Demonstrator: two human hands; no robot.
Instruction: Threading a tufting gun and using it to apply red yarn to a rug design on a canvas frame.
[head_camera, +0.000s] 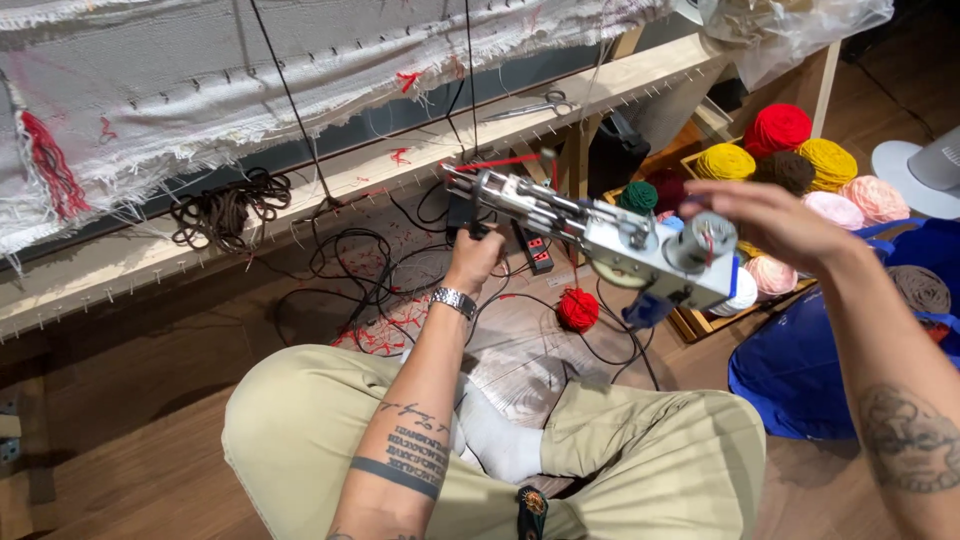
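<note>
At the bottom of the frame the person sits cross-legged on the wooden floor (130, 440) in khaki trousers (300, 430), a white sock (495, 440) showing between the knees; both forearms rise from here toward the centre. The left hand (473, 260), with a metal watch (453, 300) at the wrist, is closed from below around the dark handle of a tufting gun (600, 235), its grip clamped on that handle; the gun lies nearly level across the middle of the frame, its needle end pointing to the upper left. The right hand (775, 220) rests at the gun's rear end, right of centre, fingers curved over the round motor part; whether that grip is closed on it or only touching I cannot tell. Just below the gun a small red yarn ball (577, 308) lies on the floor among black cables (350, 260); to the right a blue bag (800, 370) sits beside a wooden crate (700, 325) of yarn balls (800, 160) in red, mustard, brown and pink. Farther back a wooden frame rail (330, 180) runs diagonally across the upper half, carrying a coil of brown yarn (225, 210) at the left and scissors (530, 105) near the upper centre; above it hangs grey-white backing cloth (200, 80) with a red tufted patch (45, 165) at the far left.
</note>
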